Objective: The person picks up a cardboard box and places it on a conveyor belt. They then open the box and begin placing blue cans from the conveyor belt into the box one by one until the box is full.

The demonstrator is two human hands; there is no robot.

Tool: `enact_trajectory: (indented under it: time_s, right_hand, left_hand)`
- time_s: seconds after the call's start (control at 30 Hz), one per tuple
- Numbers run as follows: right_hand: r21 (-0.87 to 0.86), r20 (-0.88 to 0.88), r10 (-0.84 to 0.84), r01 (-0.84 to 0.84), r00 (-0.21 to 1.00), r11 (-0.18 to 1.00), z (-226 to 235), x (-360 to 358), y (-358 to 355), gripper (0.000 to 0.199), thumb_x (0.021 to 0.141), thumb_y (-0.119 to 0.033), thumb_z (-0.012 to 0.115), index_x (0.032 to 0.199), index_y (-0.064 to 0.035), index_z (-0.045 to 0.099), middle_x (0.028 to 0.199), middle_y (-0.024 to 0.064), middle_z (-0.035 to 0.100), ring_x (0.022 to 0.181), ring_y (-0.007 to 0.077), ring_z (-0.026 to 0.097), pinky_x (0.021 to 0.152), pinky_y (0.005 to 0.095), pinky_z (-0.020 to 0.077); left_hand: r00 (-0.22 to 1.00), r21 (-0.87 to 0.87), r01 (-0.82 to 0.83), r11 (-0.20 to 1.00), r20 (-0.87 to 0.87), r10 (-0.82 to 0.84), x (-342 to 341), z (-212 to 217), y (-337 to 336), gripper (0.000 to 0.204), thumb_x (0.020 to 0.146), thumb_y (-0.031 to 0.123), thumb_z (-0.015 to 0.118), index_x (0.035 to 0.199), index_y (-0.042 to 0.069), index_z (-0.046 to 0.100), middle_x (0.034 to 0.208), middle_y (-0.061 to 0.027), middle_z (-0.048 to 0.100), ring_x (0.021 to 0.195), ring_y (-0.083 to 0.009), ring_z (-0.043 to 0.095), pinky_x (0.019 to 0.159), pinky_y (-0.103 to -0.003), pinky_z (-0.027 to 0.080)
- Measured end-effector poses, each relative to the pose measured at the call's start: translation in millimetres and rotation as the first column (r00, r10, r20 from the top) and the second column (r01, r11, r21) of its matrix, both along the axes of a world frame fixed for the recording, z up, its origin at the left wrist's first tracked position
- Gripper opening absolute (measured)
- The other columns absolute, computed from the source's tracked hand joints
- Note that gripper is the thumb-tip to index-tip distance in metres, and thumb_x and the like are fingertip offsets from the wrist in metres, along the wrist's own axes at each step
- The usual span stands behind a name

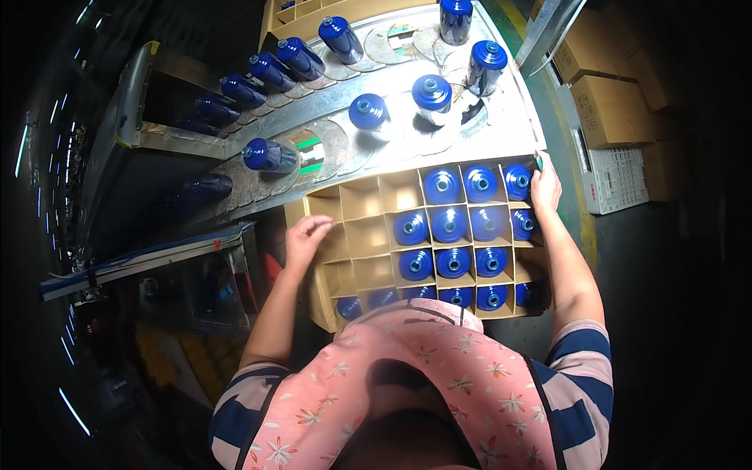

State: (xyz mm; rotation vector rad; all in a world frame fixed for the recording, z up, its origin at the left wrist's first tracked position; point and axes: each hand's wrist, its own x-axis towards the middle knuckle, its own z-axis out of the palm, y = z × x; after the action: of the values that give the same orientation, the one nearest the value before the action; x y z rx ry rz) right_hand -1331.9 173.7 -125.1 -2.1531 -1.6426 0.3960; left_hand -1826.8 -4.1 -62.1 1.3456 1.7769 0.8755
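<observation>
A cardboard box (pixel 311 291) with a grid of dividers stands in front of me. Several blue bottles (pixel 450 224) with narrow necks fill many of its cells; cells toward the left and back are bare cardboard. My left hand (pixel 307 237) hovers at the box's left side, fingers stretched loosely to the right, holding nothing. At the back right corner, my right hand (pixel 547 186) lies against the box edge with its fingers closed. A small dark green thing shows at its fingertips; its kind is unclear.
Beyond the box runs a metal conveyor (pixel 345 153) of overlapping plates, carrying upright blue bottles (pixel 368 114) in two lines. A metal frame (pixel 176 141) straddles it at the left. Stacked cartons (pixel 611 110) and a white crate (pixel 619 178) stand on the floor at the right.
</observation>
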Motion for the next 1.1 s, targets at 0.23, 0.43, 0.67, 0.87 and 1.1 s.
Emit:
enact_trajectory:
  time_s: [0.23,0.43,0.67,0.87,1.1]
  right_hand:
    - [-0.073,0.039,0.012,-0.010,0.999,0.997,0.5,2.6,-14.8,0.041,0.090,-0.009,0.053,0.130,-0.0191,0.050,0.121,0.0146,0.062,0.109,0.0378,0.060,0.091,0.0462,0.0475]
    - [-0.084,0.095,0.025,-0.017,0.995,0.996,-0.4,12.8,-30.2,0.045,0.090,-0.011,0.056,0.134,-0.0198,0.048,0.119,0.0158,0.063,0.108,0.0378,0.060,0.092,0.0464,0.0472]
    - [0.040,0.072,0.047,-0.050,0.996,0.998,-5.4,19.0,-35.8,0.038,0.092,-0.010,0.052,0.129,-0.0196,0.048,0.114,0.0197,0.064,0.104,0.0413,0.061,0.088,0.0487,0.0472]
    - [0.037,0.087,0.047,-0.051,0.995,0.998,-13.1,18.5,-32.6,0.036,0.092,-0.013,0.051,0.127,-0.0187,0.049,0.111,0.0202,0.065,0.103,0.0420,0.061,0.088,0.0492,0.0473]
    - [0.024,0.053,0.039,-0.041,0.998,0.999,-9.8,20.5,-34.8,0.036,0.092,-0.013,0.051,0.128,-0.0174,0.048,0.111,0.0212,0.065,0.104,0.0426,0.061,0.089,0.0498,0.0469]
  left_hand:
    - [0.997,-0.464,0.018,0.885,-0.063,-0.054,31.2,2.1,-197.5,0.027,0.078,0.009,0.075,0.105,0.010,0.073,0.098,-0.0061,0.071,0.082,-0.0142,0.064,0.074,-0.027,0.050]
    - [0.930,-0.096,0.176,0.980,-0.309,-0.197,42.0,-17.8,-240.3,0.040,0.075,0.015,0.074,0.115,0.015,0.069,0.118,-0.0028,0.067,0.110,-0.0226,0.059,0.093,-0.038,0.043]
    - [0.889,-0.020,0.095,0.995,-0.449,-0.094,57.2,-0.4,-235.9,0.034,0.076,0.019,0.074,0.109,0.013,0.067,0.120,-0.0021,0.067,0.113,-0.0217,0.059,0.098,-0.039,0.040]
    - [0.952,0.114,-0.290,0.950,-0.070,0.299,10.9,109.3,-195.3,0.036,0.076,-0.001,0.072,0.112,0.003,0.068,0.116,-0.0100,0.069,0.117,-0.0186,0.060,0.101,-0.031,0.044]
    - [0.885,0.461,-0.454,0.762,0.135,0.446,-58.4,138.3,-48.0,0.035,0.082,-0.006,0.068,0.117,-0.003,0.064,0.122,-0.0092,0.065,0.110,-0.0134,0.060,0.096,-0.026,0.046]
